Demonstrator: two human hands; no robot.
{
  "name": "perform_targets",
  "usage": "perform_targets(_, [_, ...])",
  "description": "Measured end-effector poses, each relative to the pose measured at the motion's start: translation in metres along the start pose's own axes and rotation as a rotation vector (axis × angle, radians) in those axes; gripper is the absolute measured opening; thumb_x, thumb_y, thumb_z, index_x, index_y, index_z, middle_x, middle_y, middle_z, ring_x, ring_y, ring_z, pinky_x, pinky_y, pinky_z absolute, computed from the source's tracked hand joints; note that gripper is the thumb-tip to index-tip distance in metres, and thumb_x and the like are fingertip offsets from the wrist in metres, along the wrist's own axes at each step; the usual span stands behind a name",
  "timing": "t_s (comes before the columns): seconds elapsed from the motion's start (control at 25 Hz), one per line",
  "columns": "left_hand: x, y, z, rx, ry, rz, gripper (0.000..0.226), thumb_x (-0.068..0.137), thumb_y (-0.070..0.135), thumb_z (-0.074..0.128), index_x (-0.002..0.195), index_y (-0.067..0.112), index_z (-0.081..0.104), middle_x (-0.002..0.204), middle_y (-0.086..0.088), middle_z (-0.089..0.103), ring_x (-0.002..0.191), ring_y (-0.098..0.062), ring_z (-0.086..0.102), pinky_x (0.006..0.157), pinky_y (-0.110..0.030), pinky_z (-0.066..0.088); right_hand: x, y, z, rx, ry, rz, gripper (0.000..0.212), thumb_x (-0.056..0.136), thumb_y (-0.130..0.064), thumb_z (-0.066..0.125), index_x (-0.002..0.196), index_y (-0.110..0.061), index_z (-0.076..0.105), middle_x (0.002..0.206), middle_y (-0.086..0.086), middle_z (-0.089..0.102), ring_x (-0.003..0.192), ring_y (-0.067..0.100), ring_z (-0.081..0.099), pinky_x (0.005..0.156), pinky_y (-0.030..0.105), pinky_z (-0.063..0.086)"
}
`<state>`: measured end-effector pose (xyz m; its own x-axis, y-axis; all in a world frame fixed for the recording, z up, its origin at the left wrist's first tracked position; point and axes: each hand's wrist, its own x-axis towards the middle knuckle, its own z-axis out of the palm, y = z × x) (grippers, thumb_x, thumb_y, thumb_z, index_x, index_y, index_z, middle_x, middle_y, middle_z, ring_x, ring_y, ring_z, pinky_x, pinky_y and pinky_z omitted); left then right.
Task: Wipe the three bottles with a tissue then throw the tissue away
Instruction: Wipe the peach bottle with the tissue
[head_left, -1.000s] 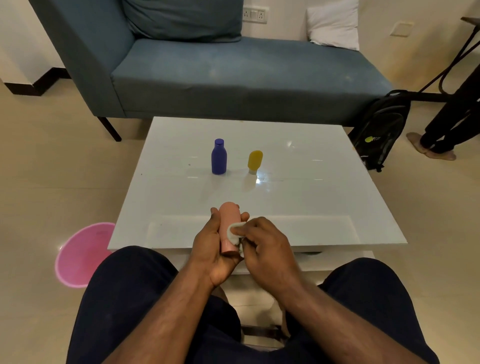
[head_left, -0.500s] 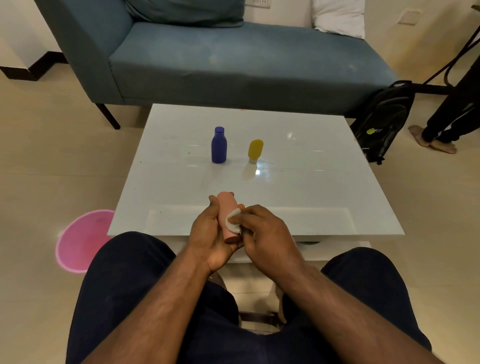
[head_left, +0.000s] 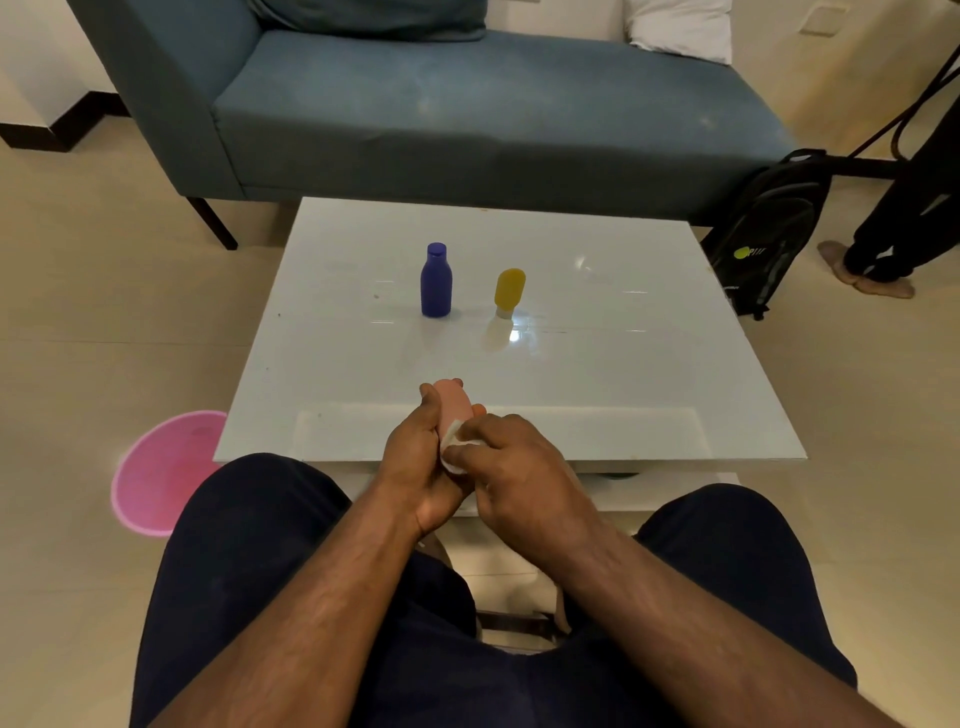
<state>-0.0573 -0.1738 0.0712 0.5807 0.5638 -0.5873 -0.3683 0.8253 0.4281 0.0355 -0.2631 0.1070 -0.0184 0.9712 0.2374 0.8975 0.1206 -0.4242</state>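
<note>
Our left hand (head_left: 415, 462) keeps gripping pink bottle (head_left: 453, 402); right hand (head_left: 514, 467) fingers, pinching tissue (head_left: 453, 441), slid lower. Blue bottle (head_left: 436, 280), yellow bottle (head_left: 509, 291) wait at 12 o'clock on table (head_left: 649, 364).

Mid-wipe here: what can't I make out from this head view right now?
- Pink bottle: its lower half is hidden by the left hand and right hand.
- Tissue: mostly covered by right-hand fingers; only a white patch shows.
- Pink bin: partly hidden behind the table and the thigh.
- Blue bottle and yellow bottle: too small to tell whether they are clean.
</note>
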Motion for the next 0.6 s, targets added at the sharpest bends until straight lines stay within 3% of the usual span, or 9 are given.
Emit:
perform_targets(0.16, [0.001,-0.001,-0.001,-0.023,-0.018,-0.005,0.049,0.102,0.056,0.039,0.133,0.024,0.061,0.11,-0.012,0.067,0.082,-0.027,0.075,0.066,-0.044,0.062,0.001,0.016,0.0,0.17,0.111,0.177,0.032,0.079,0.005,0.06,0.102,-0.012,0.072,0.102,0.003,0.067,0.094,0.019,0.062,0.079,0.035,0.054])
perform_targets(0.28, [0.003,0.001,-0.002,-0.085,-0.014,-0.009,0.048,0.102,0.055,0.04,0.129,0.022,0.062,0.107,-0.011,0.07,0.076,-0.027,0.077,0.062,-0.043,0.061,-0.002,0.01,0.007,0.207,0.183,0.207,0.028,0.08,0.005,0.06,0.099,-0.011,0.072,0.1,0.002,0.066,0.093,0.014,0.062,0.08,0.03,0.054])
perform_targets(0.44, [0.002,0.002,-0.003,-0.128,-0.001,-0.031,0.051,0.102,0.056,0.041,0.116,0.013,0.065,0.095,-0.013,0.079,0.078,-0.03,0.078,0.063,-0.044,0.063,-0.007,0.006,0.013,0.196,0.21,0.146,0.028,0.079,0.003,0.061,0.101,-0.011,0.071,0.101,0.002,0.065,0.095,0.015,0.061,0.083,0.024,0.052])
perform_targets(0.6, [0.002,0.002,-0.001,-0.153,0.016,-0.003,0.05,0.102,0.055,0.042,0.129,0.018,0.06,0.109,-0.012,0.07,0.081,-0.032,0.077,0.069,-0.047,0.063,-0.002,0.017,0.009,0.228,0.22,0.243,0.025,0.082,0.001,0.061,0.1,-0.012,0.072,0.103,-0.001,0.064,0.097,0.01,0.061,0.085,0.018,0.05])
